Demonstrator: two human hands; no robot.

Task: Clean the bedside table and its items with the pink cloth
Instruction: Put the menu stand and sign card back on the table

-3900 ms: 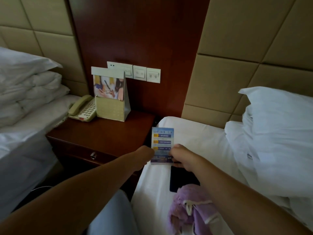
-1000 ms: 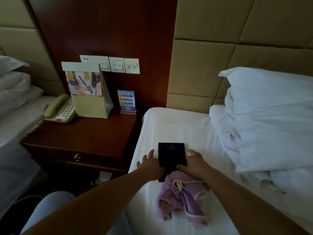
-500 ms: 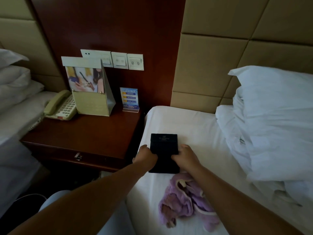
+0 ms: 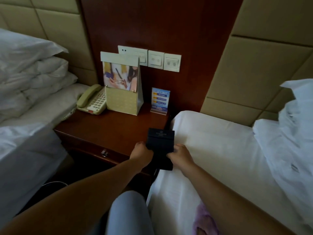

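Two bare forearms, no sleeves; light grey-blue trouser leg (image 4: 125, 212) below.

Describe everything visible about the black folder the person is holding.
The black folder is a flat, dark rectangle with a matte cover and a small line of pale lettering near its far edge, too small to read. The left hand and right hand grip its two side edges. It is held over the gap between the bedside table and the bed, its near end in shadow.
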